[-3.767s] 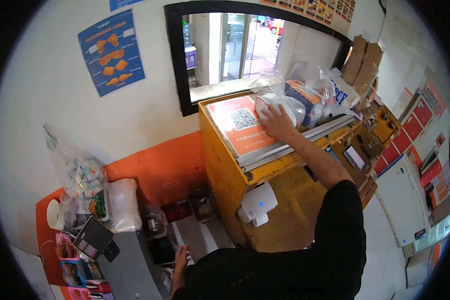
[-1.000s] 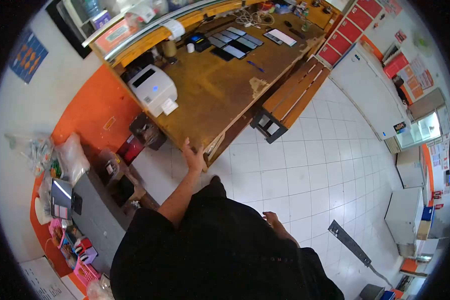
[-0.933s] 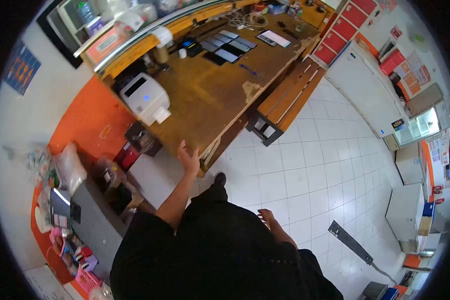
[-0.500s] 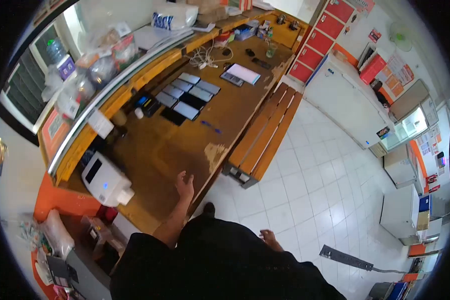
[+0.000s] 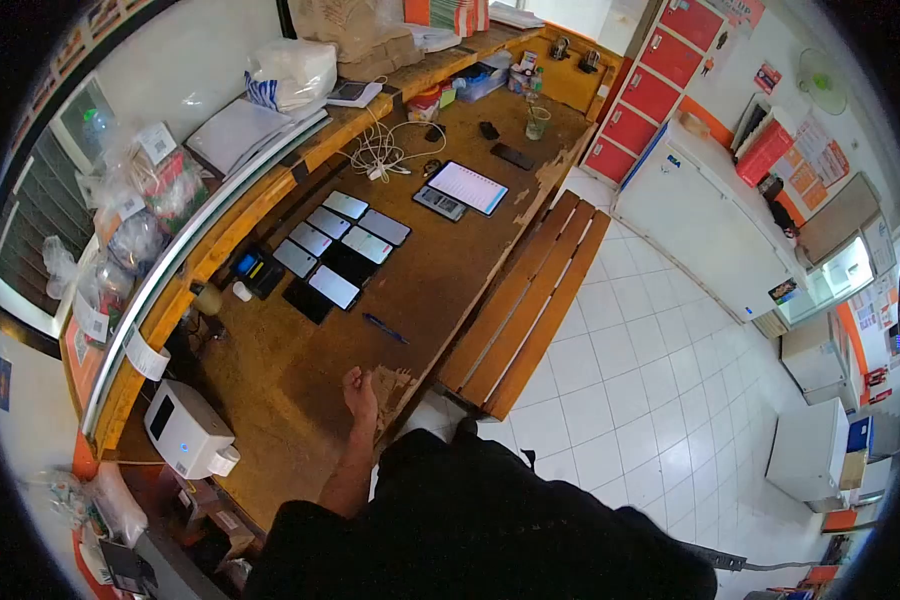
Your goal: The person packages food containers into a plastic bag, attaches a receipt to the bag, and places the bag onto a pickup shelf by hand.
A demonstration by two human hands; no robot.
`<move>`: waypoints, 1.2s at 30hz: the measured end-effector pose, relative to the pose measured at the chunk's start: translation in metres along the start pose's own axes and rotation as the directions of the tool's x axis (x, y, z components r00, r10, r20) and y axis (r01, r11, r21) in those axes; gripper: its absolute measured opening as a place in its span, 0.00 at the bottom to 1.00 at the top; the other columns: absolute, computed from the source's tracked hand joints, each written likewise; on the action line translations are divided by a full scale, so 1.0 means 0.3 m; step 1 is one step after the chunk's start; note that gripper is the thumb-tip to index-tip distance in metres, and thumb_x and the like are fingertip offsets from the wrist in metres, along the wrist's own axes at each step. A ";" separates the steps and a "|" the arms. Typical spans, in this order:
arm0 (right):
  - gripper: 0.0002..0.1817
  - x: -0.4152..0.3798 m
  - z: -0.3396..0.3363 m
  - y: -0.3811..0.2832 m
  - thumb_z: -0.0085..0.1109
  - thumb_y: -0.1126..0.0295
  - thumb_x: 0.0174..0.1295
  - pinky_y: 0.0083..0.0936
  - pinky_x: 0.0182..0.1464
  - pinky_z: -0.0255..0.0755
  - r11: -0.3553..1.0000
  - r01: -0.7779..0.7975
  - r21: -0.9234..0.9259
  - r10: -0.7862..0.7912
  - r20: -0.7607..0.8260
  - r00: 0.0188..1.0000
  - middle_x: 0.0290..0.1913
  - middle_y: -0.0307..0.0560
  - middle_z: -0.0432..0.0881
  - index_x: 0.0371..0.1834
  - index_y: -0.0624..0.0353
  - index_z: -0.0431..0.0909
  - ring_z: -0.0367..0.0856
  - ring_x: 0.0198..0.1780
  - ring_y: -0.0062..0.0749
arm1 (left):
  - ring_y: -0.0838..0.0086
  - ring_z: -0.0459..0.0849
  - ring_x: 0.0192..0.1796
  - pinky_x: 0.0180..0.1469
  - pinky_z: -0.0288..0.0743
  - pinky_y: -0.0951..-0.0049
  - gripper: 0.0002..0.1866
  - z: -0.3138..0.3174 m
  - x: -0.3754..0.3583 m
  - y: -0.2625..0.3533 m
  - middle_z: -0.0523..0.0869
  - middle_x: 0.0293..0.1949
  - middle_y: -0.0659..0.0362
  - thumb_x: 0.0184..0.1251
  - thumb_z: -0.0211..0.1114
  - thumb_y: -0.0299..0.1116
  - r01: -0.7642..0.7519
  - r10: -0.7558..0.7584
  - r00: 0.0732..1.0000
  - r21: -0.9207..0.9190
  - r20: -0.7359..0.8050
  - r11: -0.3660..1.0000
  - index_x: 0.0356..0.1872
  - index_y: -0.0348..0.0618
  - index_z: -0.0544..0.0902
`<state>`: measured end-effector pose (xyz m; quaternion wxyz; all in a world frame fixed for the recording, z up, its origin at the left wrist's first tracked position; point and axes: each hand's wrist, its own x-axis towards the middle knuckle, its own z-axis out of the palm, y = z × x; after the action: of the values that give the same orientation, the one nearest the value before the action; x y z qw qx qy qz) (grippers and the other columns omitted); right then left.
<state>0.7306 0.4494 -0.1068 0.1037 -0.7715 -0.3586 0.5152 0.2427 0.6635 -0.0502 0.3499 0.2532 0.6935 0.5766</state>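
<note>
My left hand (image 5: 360, 392) hovers at the near edge of the brown wooden table (image 5: 270, 370), loosely curled with its fingers a little apart and nothing in it. The nearest thing to it is a blue pen (image 5: 385, 328). Beyond the pen several smartphones (image 5: 334, 287) lie in rows, some with lit screens and some dark. A tablet with a lit white screen (image 5: 470, 187) rests farther back, against a grey flat device (image 5: 438, 204). My right hand is out of view.
A white printer-like machine (image 5: 182, 432) stands at the table's near left. White cables (image 5: 380, 155) lie tangled at the back. A raised shelf (image 5: 250, 215) runs along the left, holding plastic-wrapped goods. A slatted bench (image 5: 530, 310) stands on the right, beside the tiled floor.
The view has shifted forward along the table, and the phones and pen appear lower and nearer. My right hand has left the view. My left hand remains empty over the table edge.
</note>
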 end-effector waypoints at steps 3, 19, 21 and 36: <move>0.18 0.117 -0.043 -0.075 0.50 0.52 0.64 0.37 0.34 0.76 0.999 -0.045 -0.002 0.045 0.037 0.998 0.33 0.51 0.85 0.32 0.54 0.81 0.83 0.33 0.43 | 0.73 0.78 0.44 0.53 0.71 0.71 0.15 -0.023 -0.004 0.070 0.80 0.46 0.58 0.69 0.63 0.33 -0.039 0.040 0.999 0.065 -0.018 0.997 0.53 0.39 0.76; 0.21 0.284 0.123 -0.278 0.57 0.54 0.63 0.40 0.52 0.78 0.986 0.014 -0.166 0.008 0.131 0.991 0.44 0.58 0.85 0.51 0.56 0.82 0.85 0.47 0.49 | 0.72 0.77 0.38 0.42 0.73 0.70 0.14 -0.242 0.317 0.161 0.78 0.38 0.58 0.71 0.57 0.27 -0.294 0.285 0.931 -0.003 -0.227 0.956 0.56 0.40 0.72; 0.19 0.245 0.121 -0.163 0.55 0.55 0.62 0.42 0.53 0.76 0.709 0.429 -0.560 -0.391 0.194 0.900 0.50 0.52 0.84 0.51 0.52 0.83 0.81 0.50 0.54 | 0.72 0.77 0.39 0.43 0.73 0.70 0.14 -0.180 0.296 0.303 0.77 0.39 0.57 0.72 0.57 0.28 -0.245 0.255 0.952 0.076 -0.168 0.967 0.55 0.38 0.71; 0.34 0.479 0.213 0.164 0.49 0.34 0.62 0.38 0.43 0.76 0.973 -0.073 -0.220 0.105 0.134 0.985 0.37 0.52 0.86 0.45 0.56 0.84 0.84 0.40 0.43 | 0.71 0.78 0.40 0.47 0.75 0.71 0.13 -0.053 0.423 0.426 0.78 0.38 0.57 0.75 0.53 0.29 -0.210 0.211 0.977 -0.120 -0.005 0.970 0.55 0.38 0.67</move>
<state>0.7276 0.4953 -0.2649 -0.0295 -0.7540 -0.3835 0.5325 0.1442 0.7759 0.0517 0.3040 0.3062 0.6254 0.6501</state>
